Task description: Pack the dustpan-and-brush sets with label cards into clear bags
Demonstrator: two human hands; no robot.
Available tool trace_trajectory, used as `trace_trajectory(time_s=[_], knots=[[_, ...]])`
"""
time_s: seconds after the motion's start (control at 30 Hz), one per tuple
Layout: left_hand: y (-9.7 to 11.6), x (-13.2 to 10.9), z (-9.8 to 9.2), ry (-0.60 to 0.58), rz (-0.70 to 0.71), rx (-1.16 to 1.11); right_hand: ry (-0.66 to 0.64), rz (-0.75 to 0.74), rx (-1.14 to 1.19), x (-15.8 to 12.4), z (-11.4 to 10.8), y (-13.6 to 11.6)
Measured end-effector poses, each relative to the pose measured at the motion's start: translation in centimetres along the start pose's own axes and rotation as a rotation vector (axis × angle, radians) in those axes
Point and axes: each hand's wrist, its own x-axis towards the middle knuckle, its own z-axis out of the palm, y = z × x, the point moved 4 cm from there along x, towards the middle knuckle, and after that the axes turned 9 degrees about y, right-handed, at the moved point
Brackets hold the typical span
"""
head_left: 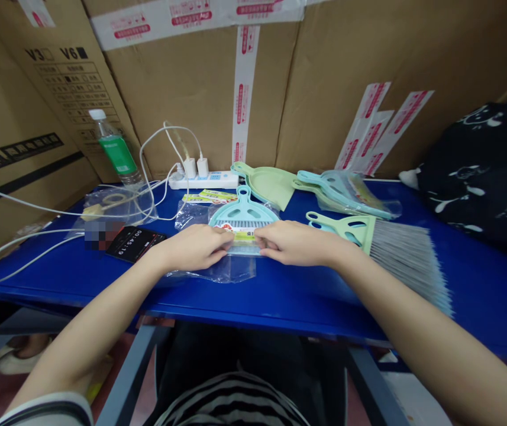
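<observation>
A light blue dustpan and brush set (243,208) lies in front of me, its handle pointing away. A yellow and white label card (245,234) lies across its bristles. My left hand (200,245) is closed at the set's left edge, with fingertips by the card's end. At the right edge my right hand (295,242) is closed in the same way, fingers curled at the card's other end. Both hands partly hide the pan's front corners. A clear plastic bag (231,271) lies beneath and around the set.
A green dustpan (267,180), a bagged set (346,190) and green-handled brushes (406,254) with grey bristles lie on the blue table (204,299). A phone (135,244), white cables, a power strip (211,179) and a bottle (118,151) are at left. Cardboard (182,89) stands behind.
</observation>
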Motion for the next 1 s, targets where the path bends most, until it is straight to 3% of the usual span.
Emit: trace_trajectory(time_s=[1.0], knots=[[0.07, -0.06, -0.07, 0.001, 0.001, 0.008, 0.004, 0.002, -0.009, 0.04, -0.09, -0.03]])
